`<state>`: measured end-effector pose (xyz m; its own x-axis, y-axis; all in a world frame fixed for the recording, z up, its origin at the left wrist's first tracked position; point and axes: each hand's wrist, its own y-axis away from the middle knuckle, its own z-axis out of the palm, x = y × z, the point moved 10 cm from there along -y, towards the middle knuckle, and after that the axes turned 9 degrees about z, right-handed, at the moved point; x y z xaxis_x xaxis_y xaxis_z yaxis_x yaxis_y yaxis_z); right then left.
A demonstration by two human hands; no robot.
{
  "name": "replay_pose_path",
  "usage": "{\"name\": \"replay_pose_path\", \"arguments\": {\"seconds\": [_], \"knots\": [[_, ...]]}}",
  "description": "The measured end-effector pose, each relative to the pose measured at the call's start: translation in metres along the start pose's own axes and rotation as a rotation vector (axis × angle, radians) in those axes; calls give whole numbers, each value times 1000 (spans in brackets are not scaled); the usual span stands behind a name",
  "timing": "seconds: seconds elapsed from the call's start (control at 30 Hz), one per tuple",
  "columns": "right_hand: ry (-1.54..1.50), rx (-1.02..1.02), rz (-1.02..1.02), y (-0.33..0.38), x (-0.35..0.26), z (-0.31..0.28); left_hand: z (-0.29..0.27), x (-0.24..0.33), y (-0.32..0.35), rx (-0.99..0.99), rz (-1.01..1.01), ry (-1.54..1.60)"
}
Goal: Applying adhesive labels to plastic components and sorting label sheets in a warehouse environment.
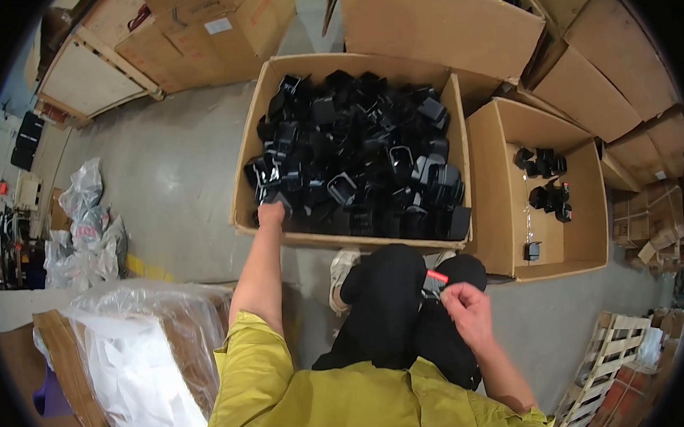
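Note:
A large open cardboard box (461, 130) in front of me is heaped with black plastic parts (353, 128), some with bent metal loops. My left hand (271, 212) reaches over its near left corner and touches a dark grey part (279, 200); the fingers are mostly hidden, so their grip does not show. Over my right knee, my right hand (468, 307) pinches a small red and grey tag-like piece (436, 278) between thumb and fingers. To the right stands a smaller open box (488, 206) with several black parts (544, 162) on its bottom.
Another cardboard box (433, 27) with black parts stands behind the large one. More cartons (604, 53) are stacked at the right. A plastic-wrapped load (149, 363) sits near my left side, clear plastic bags (87, 219) farther left. A wooden pallet (609, 362) is at the lower right.

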<state>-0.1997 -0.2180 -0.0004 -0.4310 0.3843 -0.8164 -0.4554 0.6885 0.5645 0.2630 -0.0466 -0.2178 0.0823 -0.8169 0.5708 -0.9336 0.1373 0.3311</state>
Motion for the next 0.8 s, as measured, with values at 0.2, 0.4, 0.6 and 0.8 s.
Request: {"name": "replay_pose_path", "arguments": {"seconds": [0.2,0.4,0.6,0.8], "knots": [[-62,42,58,4,10,-14,33,22,37,-140,-196,276],[-101,-75,-48,6,-20,6,-7,113,113,-403,232,694],[-164,-346,-275,33,-87,41,-71,201,263,-714,593,887],[-261,-448,-281,61,-101,67,-84,206,348,-842,567,983]]}}
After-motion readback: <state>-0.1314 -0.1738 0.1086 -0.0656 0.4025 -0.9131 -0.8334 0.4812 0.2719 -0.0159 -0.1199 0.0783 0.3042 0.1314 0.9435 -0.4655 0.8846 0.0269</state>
